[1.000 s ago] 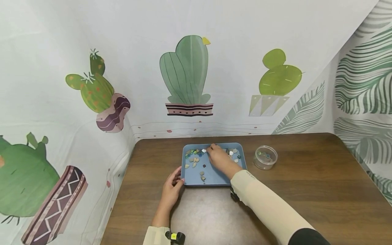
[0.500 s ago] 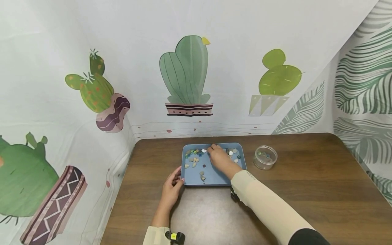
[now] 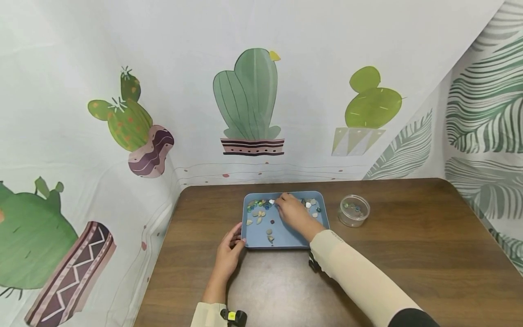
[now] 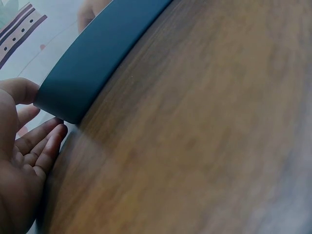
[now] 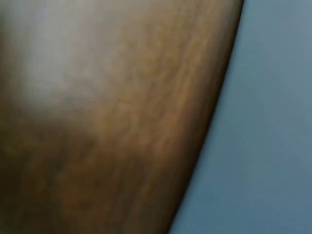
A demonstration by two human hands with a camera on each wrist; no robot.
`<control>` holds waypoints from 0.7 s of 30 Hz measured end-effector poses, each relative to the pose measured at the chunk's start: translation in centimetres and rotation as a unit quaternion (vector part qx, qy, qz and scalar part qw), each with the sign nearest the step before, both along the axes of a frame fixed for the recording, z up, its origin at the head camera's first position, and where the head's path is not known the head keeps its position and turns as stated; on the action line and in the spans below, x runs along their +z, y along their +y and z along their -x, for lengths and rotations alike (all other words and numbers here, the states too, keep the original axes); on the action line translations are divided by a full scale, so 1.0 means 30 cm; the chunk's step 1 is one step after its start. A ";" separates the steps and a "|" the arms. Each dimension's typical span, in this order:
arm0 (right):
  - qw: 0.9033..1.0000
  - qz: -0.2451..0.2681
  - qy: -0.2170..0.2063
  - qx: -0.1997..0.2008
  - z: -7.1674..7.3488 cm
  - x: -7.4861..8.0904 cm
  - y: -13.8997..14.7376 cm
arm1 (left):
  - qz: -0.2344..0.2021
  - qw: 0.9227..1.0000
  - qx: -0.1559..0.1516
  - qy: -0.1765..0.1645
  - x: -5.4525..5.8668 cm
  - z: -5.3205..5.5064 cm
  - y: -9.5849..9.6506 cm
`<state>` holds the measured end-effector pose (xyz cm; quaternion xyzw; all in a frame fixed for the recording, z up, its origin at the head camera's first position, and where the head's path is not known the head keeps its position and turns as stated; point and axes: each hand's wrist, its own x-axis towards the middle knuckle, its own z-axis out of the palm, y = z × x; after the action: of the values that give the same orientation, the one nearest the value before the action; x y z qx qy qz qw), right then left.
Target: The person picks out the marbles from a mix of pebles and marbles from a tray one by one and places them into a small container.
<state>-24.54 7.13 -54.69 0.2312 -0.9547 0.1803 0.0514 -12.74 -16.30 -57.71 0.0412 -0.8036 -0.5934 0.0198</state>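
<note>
A shallow blue tray [image 3: 286, 236] lies on the wooden table, holding pebbles and glass beads. My left hand [image 3: 227, 255] holds its near left corner, thumb at the rim and fingers along the outer side; the left wrist view shows this hand [image 4: 24, 156] against the tray wall [image 4: 92, 63]. Over the tray's far middle, my right hand [image 3: 295, 212] reaches down with bent fingers, just right of a white pebble [image 3: 272, 201]. Its fingertips are hidden, so whether they pinch something does not show. The right wrist view catches only the tray [image 5: 263, 126] and blurred table.
Green and blue glass beads [image 3: 261, 205] line the far left of the tray. Tan pebbles [image 3: 259, 213] lie below them, and more stones [image 3: 313, 201] sit at the right. A clear round tub [image 3: 354, 210] with a few beads stands right of the tray.
My right hand has shifted very slightly left toward the white pebble. The left hand and the tray stay where they were.
</note>
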 end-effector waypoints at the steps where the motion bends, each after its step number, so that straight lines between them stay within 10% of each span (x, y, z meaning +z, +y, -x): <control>1: 1.000 0.005 0.005 -0.001 -0.003 0.000 0.002 | -0.002 1.000 0.002 0.001 -0.010 0.002 -0.001; 21: 0.996 0.086 0.028 -0.010 -0.070 0.054 0.045 | 0.005 1.000 0.001 0.019 -0.028 0.000 -0.005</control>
<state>-22.43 8.46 -53.05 0.2211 -0.9362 0.2544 0.0992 -12.75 -16.46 -58.55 0.0311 -0.8061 -0.5899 0.0357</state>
